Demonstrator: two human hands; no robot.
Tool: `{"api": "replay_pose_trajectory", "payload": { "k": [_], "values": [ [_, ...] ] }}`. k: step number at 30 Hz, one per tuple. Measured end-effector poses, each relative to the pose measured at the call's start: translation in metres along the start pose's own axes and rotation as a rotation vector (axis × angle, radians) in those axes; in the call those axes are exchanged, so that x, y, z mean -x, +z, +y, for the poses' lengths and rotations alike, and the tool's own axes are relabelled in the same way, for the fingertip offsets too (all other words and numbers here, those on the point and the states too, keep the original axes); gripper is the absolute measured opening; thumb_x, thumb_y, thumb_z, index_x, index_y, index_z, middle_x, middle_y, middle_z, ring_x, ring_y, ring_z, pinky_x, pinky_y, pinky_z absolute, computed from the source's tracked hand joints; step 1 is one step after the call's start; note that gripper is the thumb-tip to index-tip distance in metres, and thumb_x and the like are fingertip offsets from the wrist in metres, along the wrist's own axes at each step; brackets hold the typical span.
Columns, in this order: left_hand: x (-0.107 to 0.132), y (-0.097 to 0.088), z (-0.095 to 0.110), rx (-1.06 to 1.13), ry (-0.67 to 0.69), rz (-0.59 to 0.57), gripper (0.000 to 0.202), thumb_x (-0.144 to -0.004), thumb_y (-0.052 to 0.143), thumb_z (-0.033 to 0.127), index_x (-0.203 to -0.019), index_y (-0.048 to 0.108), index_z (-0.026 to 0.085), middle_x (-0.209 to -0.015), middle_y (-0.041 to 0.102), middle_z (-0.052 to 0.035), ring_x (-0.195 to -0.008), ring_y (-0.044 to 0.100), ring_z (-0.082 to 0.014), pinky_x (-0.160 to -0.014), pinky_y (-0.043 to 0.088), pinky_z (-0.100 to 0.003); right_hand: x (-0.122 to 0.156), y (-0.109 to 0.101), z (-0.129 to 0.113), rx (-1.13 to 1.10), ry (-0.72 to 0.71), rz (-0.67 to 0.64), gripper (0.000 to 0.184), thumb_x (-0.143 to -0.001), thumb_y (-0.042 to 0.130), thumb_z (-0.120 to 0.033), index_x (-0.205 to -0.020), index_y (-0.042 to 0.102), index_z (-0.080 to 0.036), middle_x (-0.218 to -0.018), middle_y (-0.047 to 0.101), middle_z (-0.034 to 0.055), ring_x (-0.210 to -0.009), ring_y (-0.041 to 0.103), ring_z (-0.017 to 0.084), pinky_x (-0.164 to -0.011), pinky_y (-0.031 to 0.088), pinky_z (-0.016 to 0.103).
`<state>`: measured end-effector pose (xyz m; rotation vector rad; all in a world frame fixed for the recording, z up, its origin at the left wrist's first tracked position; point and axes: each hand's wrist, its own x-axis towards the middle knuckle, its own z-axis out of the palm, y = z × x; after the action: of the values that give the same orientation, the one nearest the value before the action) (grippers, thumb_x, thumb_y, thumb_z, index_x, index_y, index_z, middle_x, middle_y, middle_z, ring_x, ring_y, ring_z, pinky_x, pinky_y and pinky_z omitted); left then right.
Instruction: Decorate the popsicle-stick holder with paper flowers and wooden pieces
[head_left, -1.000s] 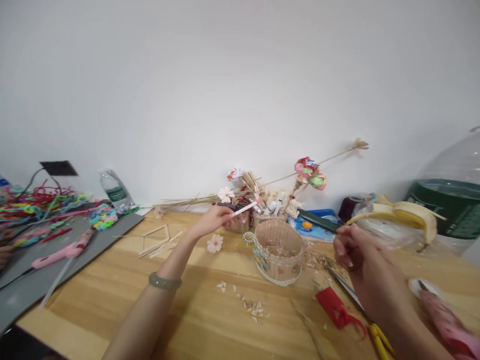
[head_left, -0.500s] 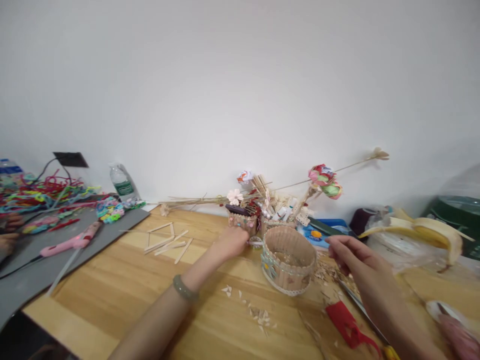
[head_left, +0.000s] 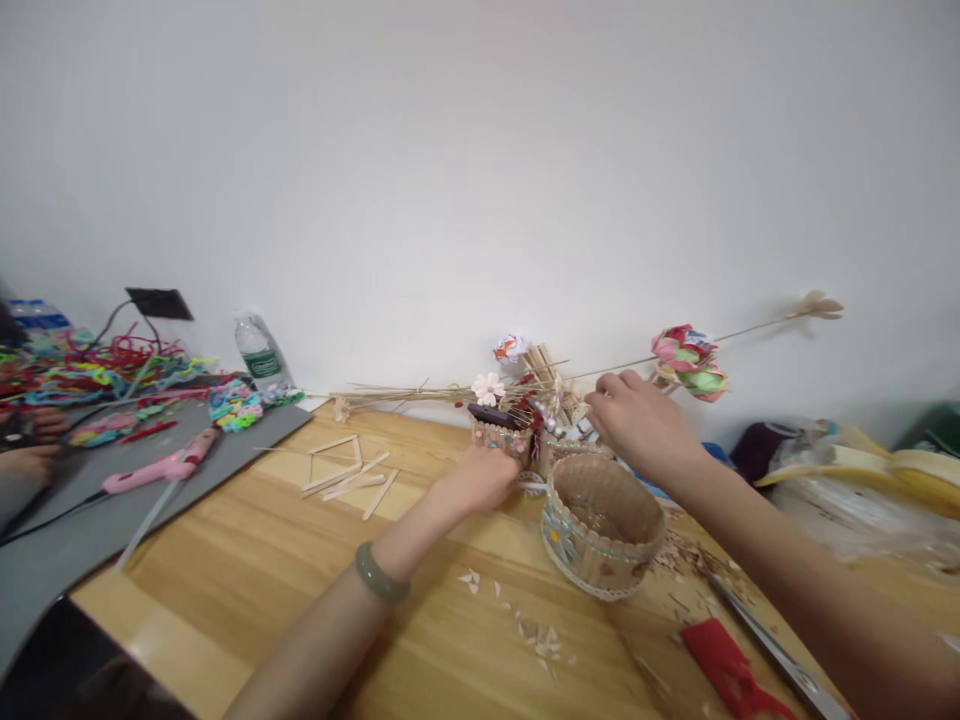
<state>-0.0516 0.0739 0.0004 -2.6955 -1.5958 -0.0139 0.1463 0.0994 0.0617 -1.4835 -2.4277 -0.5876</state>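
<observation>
My left hand (head_left: 491,480) is closed low at the front of a small wooden-stick pot (head_left: 499,438) with a dark object and flowers in it. Beside its fingertips lies a small whitish piece (head_left: 531,484); whether the hand grips it is hidden. My right hand (head_left: 637,415) is curled over a second stick pot (head_left: 574,447), which holds white tubes and dried stems; its fingertips are partly hidden. Between my arms stands a round stick basket (head_left: 604,530), with pale trim and a blue flower on its side.
Wooden sticks (head_left: 349,472) and wood chips (head_left: 540,635) lie on the table. Scissors (head_left: 772,635) and a red cloth piece (head_left: 724,660) are under my right arm. To the left are a pink glue gun (head_left: 165,465), a water bottle (head_left: 257,350) and another person's hand (head_left: 34,430).
My right hand has moved left and up, from right of the basket to the second pot. My left hand stays by the small pot. The view has shifted slightly.
</observation>
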Motion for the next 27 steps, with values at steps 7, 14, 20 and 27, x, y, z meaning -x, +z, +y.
{"api": "replay_pose_trajectory", "payload": {
  "k": [7, 14, 20, 27],
  "values": [
    [0.003, -0.013, -0.003, -0.058, 0.016, 0.063, 0.027, -0.085, 0.043, 0.026, -0.102, 0.060, 0.014, -0.097, 0.067, -0.0176, -0.094, 0.063, -0.0292, -0.085, 0.046, -0.043, -0.014, 0.003, -0.003, 0.352, -0.153, -0.155, 0.020, -0.087, 0.055, -0.029, -0.098, 0.060, -0.013, -0.103, 0.061, 0.0052, -0.097, 0.057, 0.019, -0.084, 0.046, 0.041],
    [0.008, -0.021, -0.003, -0.084, 0.019, 0.079, 0.028, -0.086, 0.042, 0.029, -0.101, 0.061, 0.015, -0.090, 0.069, -0.0147, -0.086, 0.066, -0.0262, -0.075, 0.050, -0.035, -0.021, 0.006, -0.004, 0.434, -0.186, -0.235, 0.029, -0.088, 0.053, -0.032, -0.111, 0.055, -0.014, -0.111, 0.058, 0.0073, -0.096, 0.058, 0.019, -0.082, 0.048, 0.041],
    [0.008, -0.024, -0.002, -0.084, 0.054, 0.093, 0.027, -0.086, 0.041, 0.028, -0.095, 0.063, 0.016, -0.090, 0.069, -0.0142, -0.087, 0.066, -0.0275, -0.073, 0.051, -0.037, -0.023, 0.005, -0.006, 0.444, -0.195, -0.278, 0.029, -0.088, 0.054, -0.032, -0.112, 0.055, -0.015, -0.112, 0.057, 0.0079, -0.097, 0.057, 0.019, -0.082, 0.049, 0.040],
    [0.008, -0.023, -0.002, -0.053, 0.080, 0.089, 0.026, -0.086, 0.043, 0.028, -0.094, 0.064, 0.017, -0.092, 0.070, -0.0133, -0.090, 0.065, -0.0275, -0.076, 0.050, -0.039, -0.030, 0.008, -0.003, 0.454, -0.144, -0.353, 0.030, -0.088, 0.053, -0.032, -0.113, 0.054, -0.015, -0.113, 0.057, 0.0076, -0.096, 0.058, 0.019, -0.081, 0.049, 0.040]
  ]
}}
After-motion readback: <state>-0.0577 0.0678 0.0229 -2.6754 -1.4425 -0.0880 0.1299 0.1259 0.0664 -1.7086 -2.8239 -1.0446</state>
